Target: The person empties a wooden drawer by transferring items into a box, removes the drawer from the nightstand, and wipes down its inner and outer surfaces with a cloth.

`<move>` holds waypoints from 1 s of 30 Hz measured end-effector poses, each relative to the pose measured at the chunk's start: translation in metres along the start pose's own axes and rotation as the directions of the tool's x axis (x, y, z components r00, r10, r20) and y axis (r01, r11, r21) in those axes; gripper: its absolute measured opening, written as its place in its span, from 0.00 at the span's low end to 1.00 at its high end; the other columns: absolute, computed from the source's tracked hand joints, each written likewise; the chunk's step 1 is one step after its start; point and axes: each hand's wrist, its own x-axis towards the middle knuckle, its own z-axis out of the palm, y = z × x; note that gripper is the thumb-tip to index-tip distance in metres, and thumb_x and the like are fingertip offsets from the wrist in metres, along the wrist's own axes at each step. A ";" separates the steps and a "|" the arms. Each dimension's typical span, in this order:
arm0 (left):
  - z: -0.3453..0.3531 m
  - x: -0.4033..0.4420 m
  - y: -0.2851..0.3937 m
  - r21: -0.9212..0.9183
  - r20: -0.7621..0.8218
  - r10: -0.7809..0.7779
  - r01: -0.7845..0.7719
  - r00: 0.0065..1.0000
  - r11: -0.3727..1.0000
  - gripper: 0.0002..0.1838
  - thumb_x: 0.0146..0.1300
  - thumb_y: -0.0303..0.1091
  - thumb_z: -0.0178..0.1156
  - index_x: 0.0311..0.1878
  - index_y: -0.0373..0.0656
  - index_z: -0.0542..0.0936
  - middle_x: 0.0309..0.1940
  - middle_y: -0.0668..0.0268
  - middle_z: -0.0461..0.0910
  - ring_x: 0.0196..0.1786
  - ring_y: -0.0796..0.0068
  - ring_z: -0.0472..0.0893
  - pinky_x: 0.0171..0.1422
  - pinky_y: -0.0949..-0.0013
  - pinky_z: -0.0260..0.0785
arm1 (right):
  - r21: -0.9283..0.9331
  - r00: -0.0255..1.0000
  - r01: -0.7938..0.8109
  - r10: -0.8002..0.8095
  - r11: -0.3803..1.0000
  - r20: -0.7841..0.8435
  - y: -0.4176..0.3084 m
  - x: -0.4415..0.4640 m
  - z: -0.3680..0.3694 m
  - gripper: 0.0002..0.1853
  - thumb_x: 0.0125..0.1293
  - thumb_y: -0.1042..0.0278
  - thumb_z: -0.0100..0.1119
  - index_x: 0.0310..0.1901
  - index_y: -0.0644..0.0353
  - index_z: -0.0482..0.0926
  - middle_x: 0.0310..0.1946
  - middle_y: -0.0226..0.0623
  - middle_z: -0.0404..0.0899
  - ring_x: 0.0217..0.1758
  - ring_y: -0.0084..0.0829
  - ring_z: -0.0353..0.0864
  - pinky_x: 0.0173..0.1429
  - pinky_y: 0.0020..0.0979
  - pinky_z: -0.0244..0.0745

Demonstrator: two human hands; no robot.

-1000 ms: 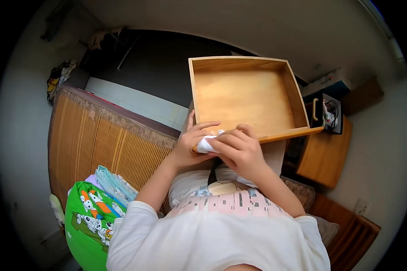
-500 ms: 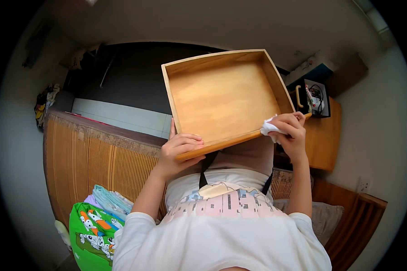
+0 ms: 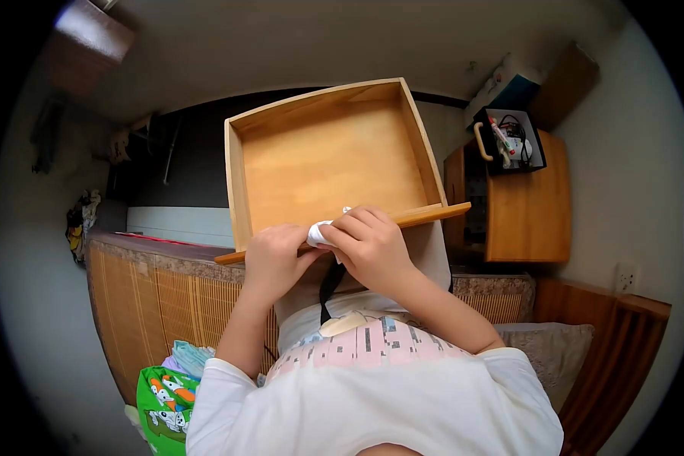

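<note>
A wooden drawer (image 3: 327,159) rests tilted over my lap, its inside facing me and its front panel (image 3: 433,213) nearest my body. My left hand (image 3: 275,260) is closed round the edge of that panel, left of its middle. Just beside it, my right hand (image 3: 372,247) presses a crumpled white cloth or tissue (image 3: 319,234) against the same edge, with its fingers bent over the top. The drawer's inside shows bare wood. Parts of both hands' fingers are hidden behind the panel and the cloth.
To the right stands a wooden cabinet (image 3: 528,213) with an open front; on it is a black box (image 3: 536,161) holding cables and small items. A bamboo mat (image 3: 182,292) covers the bed around me. Folded cloths and a green printed fabric (image 3: 159,425) lie at lower left.
My right hand has slid the white cloth leftward along the panel edge, close to my left hand. The drawer has shifted left in view, and the camera view has turned somewhat.
</note>
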 end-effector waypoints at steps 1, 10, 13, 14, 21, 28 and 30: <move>-0.001 0.000 0.002 -0.015 -0.044 0.032 -0.032 0.999 0.999 0.14 0.51 0.38 0.76 0.36 0.43 0.84 0.28 0.61 0.84 0.34 0.55 0.84 0.40 0.55 0.74 | 0.031 0.999 0.015 -0.013 0.999 -0.046 0.007 0.001 -0.005 0.11 0.55 0.65 0.74 0.40 0.52 0.84 0.32 0.27 0.82 0.40 0.31 0.82 0.60 0.41 0.75; 0.008 -0.006 0.007 0.080 -0.160 0.118 -0.106 0.980 0.991 0.14 0.49 0.39 0.79 0.35 0.45 0.86 0.25 0.63 0.83 0.30 0.59 0.83 0.37 0.60 0.74 | -0.135 0.977 -0.209 0.201 0.969 -0.069 0.099 -0.067 -0.125 0.12 0.53 0.69 0.77 0.41 0.48 0.90 0.40 0.26 0.90 0.49 0.28 0.87 0.67 0.42 0.63; 0.005 -0.001 0.011 0.096 -0.125 0.134 -0.122 0.983 0.988 0.13 0.49 0.38 0.79 0.35 0.45 0.86 0.25 0.63 0.84 0.30 0.59 0.83 0.37 0.60 0.74 | -0.123 0.996 -0.083 0.084 0.989 -0.003 0.078 -0.043 -0.100 0.12 0.55 0.69 0.76 0.42 0.49 0.90 0.41 0.26 0.89 0.49 0.28 0.87 0.66 0.40 0.66; 0.003 0.000 0.012 0.093 -0.107 0.143 -0.133 0.984 0.987 0.13 0.50 0.38 0.79 0.35 0.45 0.86 0.25 0.64 0.84 0.30 0.59 0.83 0.38 0.60 0.73 | -0.027 0.998 -0.034 0.035 0.999 0.060 0.061 -0.033 -0.080 0.13 0.56 0.69 0.75 0.45 0.49 0.88 0.41 0.26 0.89 0.48 0.27 0.87 0.67 0.41 0.68; 0.011 -0.007 0.006 0.082 -0.129 0.203 -0.194 0.970 0.978 0.12 0.55 0.40 0.75 0.38 0.46 0.85 0.25 0.64 0.83 0.31 0.60 0.83 0.38 0.59 0.72 | -0.155 0.997 -0.048 0.037 0.987 -0.070 0.057 -0.048 -0.074 0.13 0.55 0.65 0.76 0.43 0.40 0.90 0.39 0.21 0.89 0.45 0.21 0.88 0.79 0.43 0.52; 0.009 -0.005 0.004 0.110 -0.144 0.219 -0.205 0.965 0.973 0.13 0.53 0.40 0.77 0.36 0.46 0.85 0.25 0.64 0.83 0.30 0.61 0.83 0.37 0.60 0.72 | -0.158 0.991 -0.120 0.110 0.980 -0.075 0.093 -0.074 -0.115 0.14 0.53 0.67 0.77 0.43 0.47 0.90 0.42 0.27 0.91 0.53 0.29 0.88 0.68 0.42 0.68; 0.007 -0.003 0.002 0.129 -0.143 0.223 -0.206 0.964 0.970 0.14 0.50 0.40 0.78 0.35 0.45 0.85 0.24 0.64 0.83 0.29 0.62 0.83 0.36 0.61 0.71 | -0.131 0.999 -0.032 0.026 0.991 -0.045 0.074 -0.056 -0.096 0.15 0.54 0.69 0.77 0.45 0.50 0.90 0.43 0.28 0.90 0.52 0.29 0.89 0.63 0.40 0.74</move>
